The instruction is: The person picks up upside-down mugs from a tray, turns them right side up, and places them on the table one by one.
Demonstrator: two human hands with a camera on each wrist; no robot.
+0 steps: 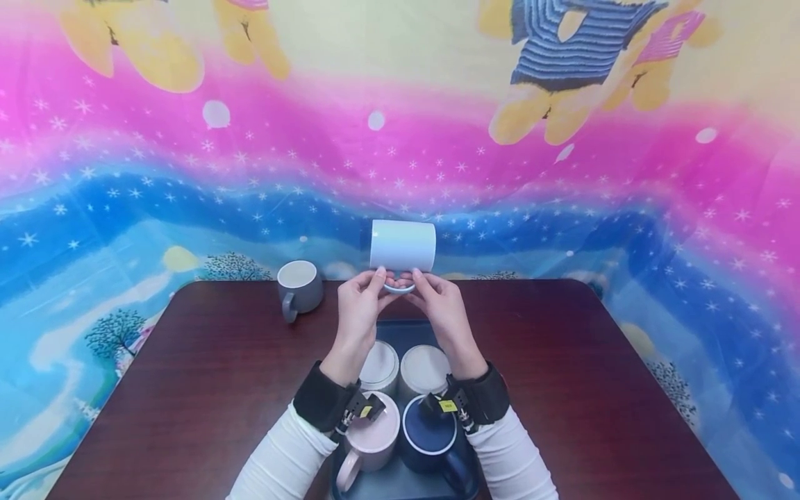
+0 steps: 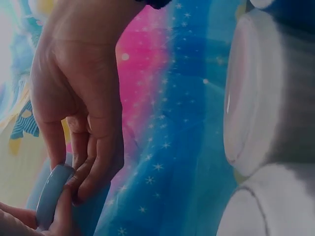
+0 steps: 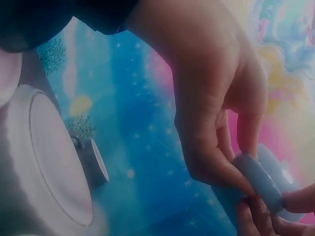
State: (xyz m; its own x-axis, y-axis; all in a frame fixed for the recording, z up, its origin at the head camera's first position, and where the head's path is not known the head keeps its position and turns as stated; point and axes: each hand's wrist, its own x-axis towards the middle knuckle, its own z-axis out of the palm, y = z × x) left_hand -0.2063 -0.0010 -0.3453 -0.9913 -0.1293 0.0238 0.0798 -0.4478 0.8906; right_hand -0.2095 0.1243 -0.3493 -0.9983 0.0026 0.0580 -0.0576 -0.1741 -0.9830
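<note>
Both hands hold a light blue mug (image 1: 403, 246) up in front of me, tipped on its side above the far part of the table. Its curved handle (image 1: 400, 287) points toward me. My left hand (image 1: 361, 309) pinches the handle from the left, the thumb on top. From the right, my right hand (image 1: 445, 309) pinches the same handle, its fingers meeting the left ones. In the left wrist view, the handle (image 2: 53, 194) sits between the fingertips of both hands. The right wrist view also shows the handle (image 3: 258, 181) gripped; fingers partly cover the mug body.
Below my forearms, a dark tray (image 1: 400, 333) bears a pink mug (image 1: 373, 434), a navy mug (image 1: 430, 427) and two whitish mugs, one left (image 1: 378, 364), one right (image 1: 425, 368). A grey mug (image 1: 301, 288) stands upright at the table's (image 1: 206, 361) back left. A patterned cloth (image 1: 400, 160) hangs behind.
</note>
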